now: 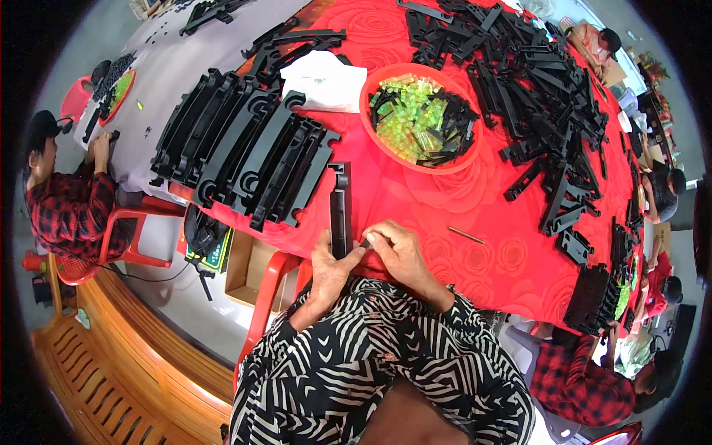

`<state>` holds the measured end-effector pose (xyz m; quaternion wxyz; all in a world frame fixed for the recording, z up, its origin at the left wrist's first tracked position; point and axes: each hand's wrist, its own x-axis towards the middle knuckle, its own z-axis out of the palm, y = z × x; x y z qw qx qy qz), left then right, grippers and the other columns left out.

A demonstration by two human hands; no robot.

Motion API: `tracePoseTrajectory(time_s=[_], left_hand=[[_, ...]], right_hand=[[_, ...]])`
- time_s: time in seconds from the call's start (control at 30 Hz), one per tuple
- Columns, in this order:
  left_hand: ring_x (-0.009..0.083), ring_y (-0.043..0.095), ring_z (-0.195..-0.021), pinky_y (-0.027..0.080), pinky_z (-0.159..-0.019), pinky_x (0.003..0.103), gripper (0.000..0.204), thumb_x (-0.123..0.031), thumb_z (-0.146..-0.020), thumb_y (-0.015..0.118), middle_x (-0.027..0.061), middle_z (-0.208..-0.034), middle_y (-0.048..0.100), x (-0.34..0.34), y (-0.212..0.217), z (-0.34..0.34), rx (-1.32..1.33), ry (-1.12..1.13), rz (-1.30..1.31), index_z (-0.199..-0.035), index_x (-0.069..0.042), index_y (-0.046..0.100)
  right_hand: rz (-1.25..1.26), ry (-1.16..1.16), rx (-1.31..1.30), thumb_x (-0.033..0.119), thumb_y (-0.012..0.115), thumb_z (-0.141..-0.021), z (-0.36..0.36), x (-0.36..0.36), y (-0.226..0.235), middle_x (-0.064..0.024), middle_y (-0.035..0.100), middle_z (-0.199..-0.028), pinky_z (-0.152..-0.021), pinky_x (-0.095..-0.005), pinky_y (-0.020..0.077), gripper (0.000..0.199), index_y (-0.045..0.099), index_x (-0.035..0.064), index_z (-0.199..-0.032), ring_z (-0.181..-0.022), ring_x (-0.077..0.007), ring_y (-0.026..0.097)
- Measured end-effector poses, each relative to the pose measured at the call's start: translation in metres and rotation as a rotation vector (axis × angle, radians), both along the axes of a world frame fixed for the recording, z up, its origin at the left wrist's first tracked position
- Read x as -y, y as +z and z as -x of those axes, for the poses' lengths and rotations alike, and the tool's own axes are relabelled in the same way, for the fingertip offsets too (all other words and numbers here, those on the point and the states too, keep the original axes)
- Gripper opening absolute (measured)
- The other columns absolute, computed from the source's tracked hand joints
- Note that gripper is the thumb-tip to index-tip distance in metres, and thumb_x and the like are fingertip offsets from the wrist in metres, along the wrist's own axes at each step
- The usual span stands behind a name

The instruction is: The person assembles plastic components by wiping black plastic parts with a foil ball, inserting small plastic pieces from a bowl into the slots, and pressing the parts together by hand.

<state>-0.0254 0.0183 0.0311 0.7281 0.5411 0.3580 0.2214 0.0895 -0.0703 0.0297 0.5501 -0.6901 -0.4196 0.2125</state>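
L fingers [350, 260] gripping long blk part [340, 211] nr bench [437, 211] edge; R fingers [380, 229] pinched by its lower end, can't tell on what | risk: L grip slackens, part slips off; arm bumps adj. stacked parts [259, 159]

Bowl [440, 170] of tubes [404, 133] on tablecloth [387, 196]; row of plastic brackets [248, 152] left, heap of plastic parts [545, 74] right. Thin rod [466, 235] nearer wearer, right of held bracket [339, 211].

Close by are two bare hands [328, 271] [399, 254], one held black strip [340, 211], one round red bowl [429, 170], one brown stick [466, 235] and one white bundle [324, 81]. The yellow-green pieces [400, 133], the ranked black parts [261, 144] and the black heap [540, 78] overlap too much to count
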Motion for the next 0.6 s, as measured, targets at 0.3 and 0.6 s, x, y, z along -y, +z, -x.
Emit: tracePoseTrajectory(time_s=[0.3,0.6], left_hand=[[0.0068,0.047,-0.071,0.04,-0.064,0.021,0.029,-0.009,-0.075,0.065,0.0011,-0.079,0.052,-0.002,-0.002,0.001,-0.008,-0.132,-0.027,-0.096,-0.001,0.048],[0.0111,0.054,-0.073,0.044,-0.069,0.023,0.02,-0.005,-0.084,0.045,0.0079,-0.088,0.059,-0.01,-0.008,0.005,0.167,-0.205,0.282,-0.103,0.001,0.049]], right_hand=[[-0.006,-0.103,-0.337,0.003,0.06,-0.079,0.001,0.012,-0.009,0.0062,0.049,-0.067,-0.053,-0.017,0.0352,0.005,0.056,0.0027,-0.081,-0.06,-0.0013,0.041],[-0.112,-0.158,-0.101,0.002,0.06,-0.079,-0.027,0.007,0.03,-0.001,0.054,-0.071,-0.059,-0.0197,0.037,0.006,0.061,-0.0004,-0.084,-0.065,-0.0056,0.046]])
